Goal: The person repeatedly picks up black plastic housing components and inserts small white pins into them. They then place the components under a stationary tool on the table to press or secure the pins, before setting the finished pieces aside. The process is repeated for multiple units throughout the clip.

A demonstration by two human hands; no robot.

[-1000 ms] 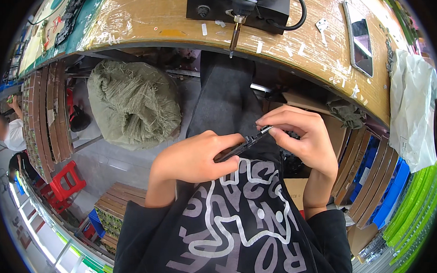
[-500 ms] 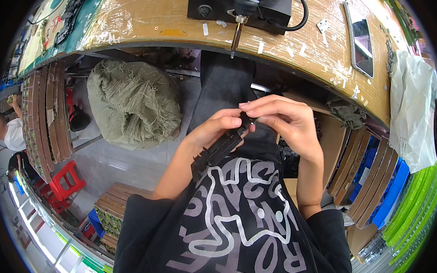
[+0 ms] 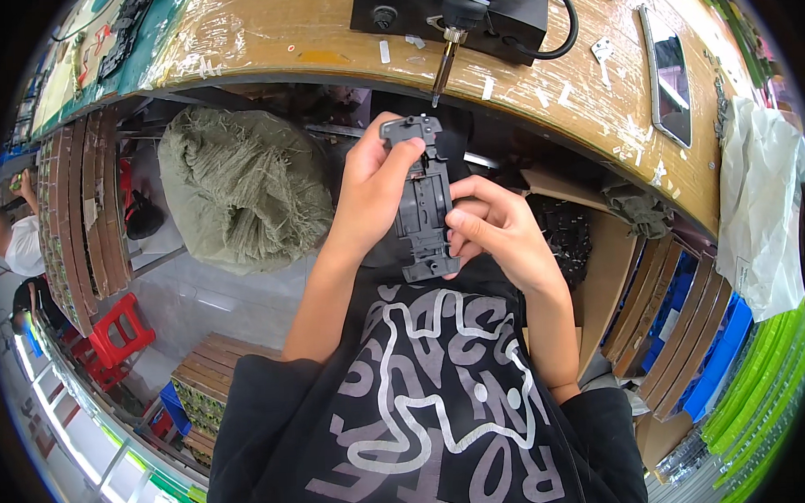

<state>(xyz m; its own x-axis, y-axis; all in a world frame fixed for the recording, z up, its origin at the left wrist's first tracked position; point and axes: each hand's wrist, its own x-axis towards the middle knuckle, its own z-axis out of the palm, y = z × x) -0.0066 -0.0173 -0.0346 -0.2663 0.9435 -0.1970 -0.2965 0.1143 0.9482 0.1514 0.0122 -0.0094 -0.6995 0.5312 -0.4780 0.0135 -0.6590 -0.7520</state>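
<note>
A long, dark grey moulded plastic part (image 3: 423,211) with clips and cut-outs stands nearly lengthwise in front of my chest, its broad face toward me. My left hand (image 3: 374,186) is closed round its left side, the thumb lying across the upper end. At the right edge, my right hand (image 3: 504,226) pinches the part with bent fingers and thumb, partly hidden behind it. Beyond the upper end, a pointed metal tip (image 3: 446,64) juts from a black device (image 3: 519,21) over the bench edge.
A phone (image 3: 669,78) and scraps lie on the wooden bench (image 3: 280,38). A green sack (image 3: 245,190) sits at left, near stacked trays (image 3: 87,218) and a red stool (image 3: 122,332). To the right are small black parts (image 3: 566,237) in a box and a white bag (image 3: 760,203).
The plastic part has turned from a slanted, edge-on pose to nearly lengthwise, face toward me. My left hand has moved up along it; my right hand has dropped to its right edge.
</note>
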